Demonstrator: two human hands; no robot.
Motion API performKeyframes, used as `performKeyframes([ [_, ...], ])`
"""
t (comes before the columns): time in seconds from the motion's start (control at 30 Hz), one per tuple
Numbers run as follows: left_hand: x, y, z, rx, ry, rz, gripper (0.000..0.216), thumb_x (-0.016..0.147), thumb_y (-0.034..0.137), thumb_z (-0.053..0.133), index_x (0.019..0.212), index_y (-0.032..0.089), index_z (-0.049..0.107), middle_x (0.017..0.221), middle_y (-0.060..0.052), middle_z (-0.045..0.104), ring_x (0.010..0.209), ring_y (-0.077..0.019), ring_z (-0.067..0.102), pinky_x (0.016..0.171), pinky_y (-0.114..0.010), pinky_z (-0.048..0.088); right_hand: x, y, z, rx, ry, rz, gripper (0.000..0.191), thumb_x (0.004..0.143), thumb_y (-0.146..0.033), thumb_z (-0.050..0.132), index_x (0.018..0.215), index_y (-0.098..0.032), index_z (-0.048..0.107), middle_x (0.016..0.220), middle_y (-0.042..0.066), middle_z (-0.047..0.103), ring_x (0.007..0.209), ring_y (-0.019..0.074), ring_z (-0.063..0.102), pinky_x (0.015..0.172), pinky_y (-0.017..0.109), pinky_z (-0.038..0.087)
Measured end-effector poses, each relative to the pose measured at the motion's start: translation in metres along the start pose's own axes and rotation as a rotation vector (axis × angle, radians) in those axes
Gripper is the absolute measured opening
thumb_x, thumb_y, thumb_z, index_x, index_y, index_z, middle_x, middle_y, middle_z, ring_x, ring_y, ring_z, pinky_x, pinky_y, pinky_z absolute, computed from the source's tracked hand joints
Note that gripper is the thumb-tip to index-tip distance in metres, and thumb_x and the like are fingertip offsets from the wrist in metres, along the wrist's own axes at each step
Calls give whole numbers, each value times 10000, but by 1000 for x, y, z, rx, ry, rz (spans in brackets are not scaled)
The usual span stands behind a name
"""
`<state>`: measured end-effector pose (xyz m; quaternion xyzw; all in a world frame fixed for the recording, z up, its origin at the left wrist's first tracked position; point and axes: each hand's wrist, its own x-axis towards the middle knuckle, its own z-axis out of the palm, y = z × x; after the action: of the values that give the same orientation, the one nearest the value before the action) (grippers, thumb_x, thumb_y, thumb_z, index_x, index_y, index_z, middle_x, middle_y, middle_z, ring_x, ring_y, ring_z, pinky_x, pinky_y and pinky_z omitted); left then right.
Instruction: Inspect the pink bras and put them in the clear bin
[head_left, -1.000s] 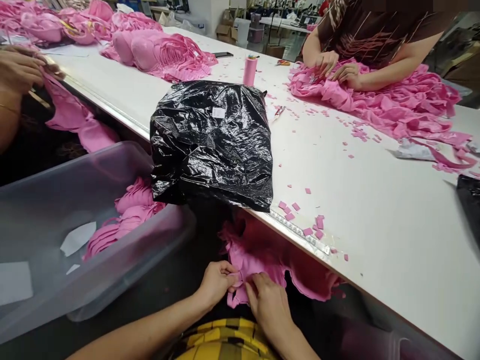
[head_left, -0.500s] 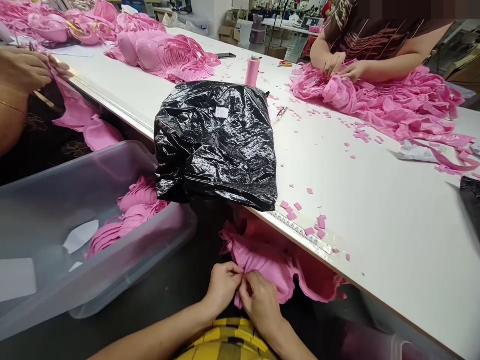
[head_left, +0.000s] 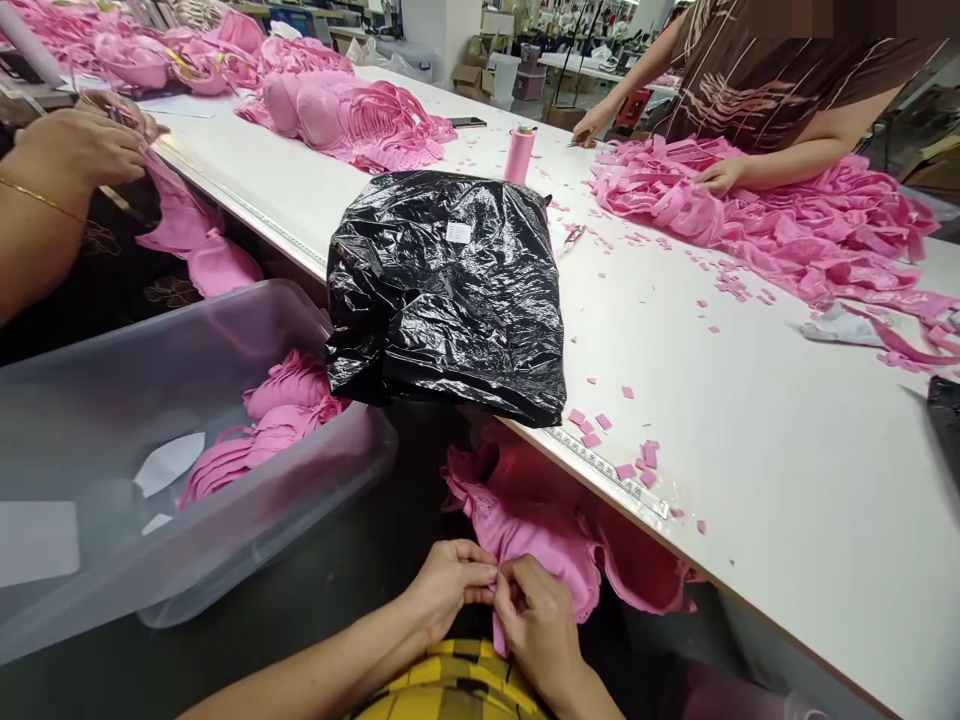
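Observation:
A pink bra [head_left: 551,550] hangs over my lap, partly under the table's edge, with its cups curved outward. Its edge is pinched between the thumb and fingers of my left hand [head_left: 450,583]. Right beside it, my right hand [head_left: 541,620] grips the same edge, fingers curled and fingertips nearly touching the left ones. A narrow pink strip [head_left: 499,635] of it dangles below my fingers. What exactly lies between the fingertips is too small to make out.
A black plastic bag [head_left: 450,300] overhangs the white table [head_left: 750,420]. Left stands a clear bin [head_left: 225,545] with pink cups [head_left: 289,425]. Pink scraps [head_left: 590,425], a tape measure [head_left: 615,478], a thread spool [head_left: 519,155] and garment piles lie around. Two co-workers handle pink garments.
Both my hands have shifted slightly right in view, still pinching the bra. The co-worker across has moved one hand off the pile to the scissors on the table. The view has turned slightly.

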<state>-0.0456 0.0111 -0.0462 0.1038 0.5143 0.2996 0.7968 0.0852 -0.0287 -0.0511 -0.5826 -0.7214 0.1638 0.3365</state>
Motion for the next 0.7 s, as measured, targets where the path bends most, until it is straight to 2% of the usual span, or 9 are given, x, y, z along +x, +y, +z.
performKeyframes([
  [0.1, -2, -6, 3, -107, 29, -4, 160, 505, 66, 766, 597, 76, 635, 575, -34, 637, 545, -122, 619, 588, -231, 529, -1, 0, -3, 22, 14, 27, 195, 856, -152, 442, 688, -158, 540, 578, 9, 535, 475, 109, 497, 465, 214, 361],
  [0.27, -4, -2, 2, -105, -40, -12, 210, 493, 68, 791, 624, 71, 627, 599, -37, 641, 556, -103, 614, 610, -201, 518, 1, -5, -9, 123, 49, 92, 214, 871, -184, 463, 673, -161, 544, 570, -4, 519, 462, 94, 477, 457, 194, 378],
  [0.4, -4, 3, 6, -51, -116, 74, 271, 511, 133, 803, 650, 98, 572, 562, -11, 614, 513, -84, 577, 541, -179, 482, 3, -8, -14, 183, 84, 157, 219, 861, -204, 480, 657, -168, 551, 559, -10, 526, 452, 93, 467, 435, 185, 380],
  [0.5, -5, 3, 11, 22, -126, 129, 269, 550, 152, 761, 725, 116, 560, 588, 1, 611, 509, -90, 562, 514, -194, 474, 3, -10, -16, 214, 102, 204, 224, 856, -214, 489, 644, -173, 549, 544, -16, 526, 445, 91, 461, 428, 176, 381],
  [0.6, -3, -2, 13, 184, -124, 207, 203, 578, 122, 658, 763, 115, 577, 606, 6, 602, 487, -96, 537, 466, -200, 446, 3, -14, -15, 194, 89, 162, 244, 862, -203, 471, 631, -172, 543, 541, -18, 512, 443, 87, 452, 427, 178, 363],
  [0.7, 4, -8, 11, 316, -106, 368, 161, 567, 83, 553, 721, 124, 578, 607, 15, 586, 506, -95, 517, 478, -190, 416, 2, -16, -10, 154, 60, 121, 263, 864, -189, 450, 615, -170, 531, 530, -20, 480, 440, 86, 441, 434, 187, 347],
])
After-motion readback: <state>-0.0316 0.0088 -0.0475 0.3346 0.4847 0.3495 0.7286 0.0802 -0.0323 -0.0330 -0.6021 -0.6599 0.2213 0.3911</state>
